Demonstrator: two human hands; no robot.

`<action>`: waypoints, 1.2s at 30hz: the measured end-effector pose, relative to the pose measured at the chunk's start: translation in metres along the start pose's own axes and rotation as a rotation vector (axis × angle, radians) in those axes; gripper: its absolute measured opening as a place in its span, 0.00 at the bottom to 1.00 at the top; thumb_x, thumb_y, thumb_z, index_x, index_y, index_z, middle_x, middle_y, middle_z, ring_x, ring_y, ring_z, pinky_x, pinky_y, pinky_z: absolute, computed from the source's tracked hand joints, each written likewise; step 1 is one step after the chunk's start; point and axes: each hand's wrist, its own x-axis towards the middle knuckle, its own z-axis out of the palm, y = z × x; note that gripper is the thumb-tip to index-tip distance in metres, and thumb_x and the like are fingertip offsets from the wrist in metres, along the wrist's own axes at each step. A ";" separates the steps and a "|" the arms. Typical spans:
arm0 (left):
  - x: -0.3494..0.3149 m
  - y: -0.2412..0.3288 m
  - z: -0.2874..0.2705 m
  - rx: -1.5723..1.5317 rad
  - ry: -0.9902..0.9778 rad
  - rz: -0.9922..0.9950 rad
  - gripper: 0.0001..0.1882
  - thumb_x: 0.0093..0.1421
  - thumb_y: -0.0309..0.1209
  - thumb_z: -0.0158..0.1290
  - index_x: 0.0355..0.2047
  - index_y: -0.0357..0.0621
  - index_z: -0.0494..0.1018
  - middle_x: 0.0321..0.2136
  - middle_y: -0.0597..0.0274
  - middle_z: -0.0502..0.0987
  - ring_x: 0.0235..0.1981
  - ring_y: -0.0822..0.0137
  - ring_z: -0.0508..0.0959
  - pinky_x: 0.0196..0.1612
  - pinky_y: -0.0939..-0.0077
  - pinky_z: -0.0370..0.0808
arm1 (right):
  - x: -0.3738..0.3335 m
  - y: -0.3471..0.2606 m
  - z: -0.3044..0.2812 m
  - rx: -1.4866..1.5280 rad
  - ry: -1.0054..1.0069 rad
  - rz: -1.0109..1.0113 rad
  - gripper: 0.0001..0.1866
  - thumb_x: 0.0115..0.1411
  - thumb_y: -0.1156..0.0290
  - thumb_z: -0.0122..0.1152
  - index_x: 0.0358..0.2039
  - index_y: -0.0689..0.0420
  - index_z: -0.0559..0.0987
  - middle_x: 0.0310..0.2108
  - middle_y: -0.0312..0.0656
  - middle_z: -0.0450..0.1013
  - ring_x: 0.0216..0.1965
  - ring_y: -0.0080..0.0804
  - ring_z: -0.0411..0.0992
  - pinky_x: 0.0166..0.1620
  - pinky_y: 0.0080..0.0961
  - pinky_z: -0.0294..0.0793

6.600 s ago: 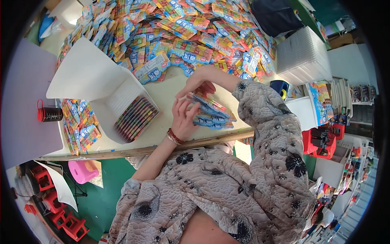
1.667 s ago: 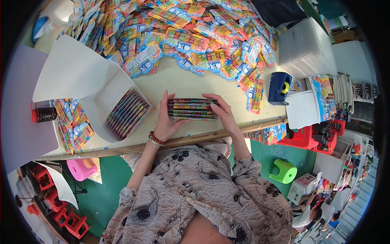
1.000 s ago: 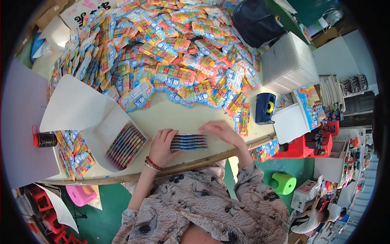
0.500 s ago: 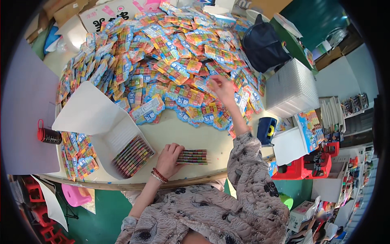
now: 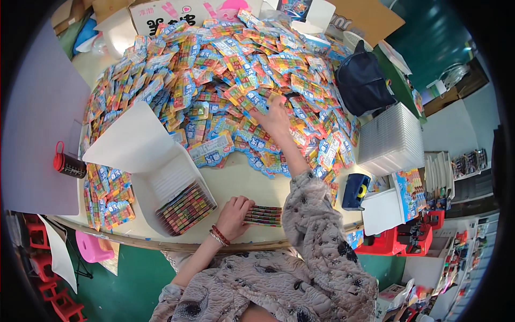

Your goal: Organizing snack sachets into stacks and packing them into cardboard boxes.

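Note:
My left hand is closed round the left end of a small stack of flat candy-coloured packets near the front edge of the table. Its fingers lie over the stack, which rests edge-up on the tabletop. Over the large heap of blue, yellow and red packets reaches my right hand. Thumb and fingers are spread around the right end of a packet lying on the heap. Left of my left hand, a lidded white box stands open, with a row of packets packed upright inside.
A dark blue bag sits right of the heap, behind a stack of clear plastic trays. A blue tape dispenser stands at the right edge. At the left are loose packets and a dark bottle with a red cap.
My right hand has moved left across the heap, and its thumb and fingers have spread. My left hand stays on the small stack. The whole view has shifted slightly.

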 end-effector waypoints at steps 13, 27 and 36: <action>-0.003 -0.004 0.003 -0.014 0.032 0.002 0.30 0.38 0.29 0.66 0.44 0.44 0.67 0.40 0.58 0.69 0.42 0.55 0.70 0.45 0.64 0.69 | 0.000 -0.007 0.003 1.060 -0.084 0.317 0.35 0.53 0.71 0.68 0.54 0.69 0.57 0.40 0.49 0.71 0.34 0.34 0.77 0.32 0.25 0.80; 0.002 -0.002 0.002 -0.047 0.017 0.003 0.31 0.40 0.33 0.67 0.45 0.45 0.67 0.40 0.59 0.69 0.43 0.55 0.69 0.45 0.63 0.69 | 0.038 -0.039 0.004 1.084 -0.225 0.269 0.29 0.55 0.74 0.64 0.52 0.67 0.59 0.40 0.52 0.71 0.31 0.38 0.78 0.29 0.28 0.82; -0.002 -0.004 0.002 -0.066 -0.012 -0.015 0.30 0.41 0.29 0.63 0.46 0.45 0.67 0.40 0.59 0.68 0.44 0.55 0.69 0.47 0.62 0.68 | 0.056 -0.050 0.039 1.331 0.056 0.185 0.36 0.57 0.80 0.59 0.60 0.67 0.49 0.43 0.56 0.68 0.34 0.42 0.78 0.30 0.32 0.84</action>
